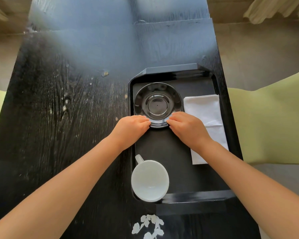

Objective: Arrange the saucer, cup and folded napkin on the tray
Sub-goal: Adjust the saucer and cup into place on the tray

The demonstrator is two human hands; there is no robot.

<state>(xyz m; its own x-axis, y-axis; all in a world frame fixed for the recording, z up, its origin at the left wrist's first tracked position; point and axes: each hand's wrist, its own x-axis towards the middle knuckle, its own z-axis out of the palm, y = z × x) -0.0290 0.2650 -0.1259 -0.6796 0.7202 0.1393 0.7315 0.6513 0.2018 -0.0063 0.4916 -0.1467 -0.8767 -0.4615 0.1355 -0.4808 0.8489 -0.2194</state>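
A glossy black saucer (157,104) lies in the far left part of the black tray (173,69). My left hand (131,126) and my right hand (188,128) both pinch the saucer's near rim, one from each side. A white cup (150,180) stands upright and empty in the tray's near left corner, its handle pointing away from me. A folded white napkin (204,111) lies along the tray's right side; my right wrist covers part of it.
The tray sits on a dark wooden table (59,109) with a worn surface. Pale green chair cushions (269,121) flank the table on both sides. A white flower print (148,226) marks the table's near edge.
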